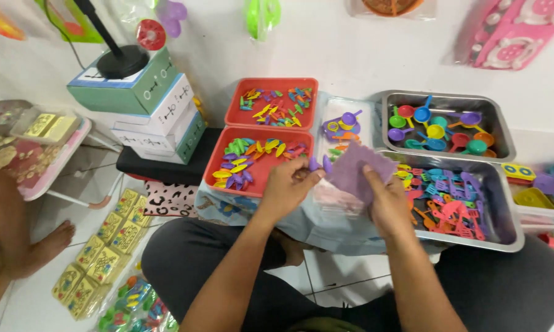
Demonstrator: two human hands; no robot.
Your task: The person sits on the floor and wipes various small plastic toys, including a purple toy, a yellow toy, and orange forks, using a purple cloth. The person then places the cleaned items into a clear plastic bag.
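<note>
Seated cross-legged on floor, packing toy sets. Left hand (pixel 287 184) fingers pinched shut on small purple toy pieces (pixel 318 164); right hand (pixel 384 200) fingers closed on purple toy mat (pixel 355 170), held just above clear blister tray (pixel 341 132) already part-filled with small cookware. Beyond left fingers, two red trays (pixel 271 132) of mixed cutlery, still full. Right of right fingers, steel tray of tiny pans (pixel 443 126) and steel tray of utensils (pixel 455 203), heaped. Judged early-to-mid: one pack in progress, plenty stock left.

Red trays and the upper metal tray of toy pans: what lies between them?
In the head view, a clear plastic pack holding small coloured toy pieces lies between the red trays and the metal tray.
</note>
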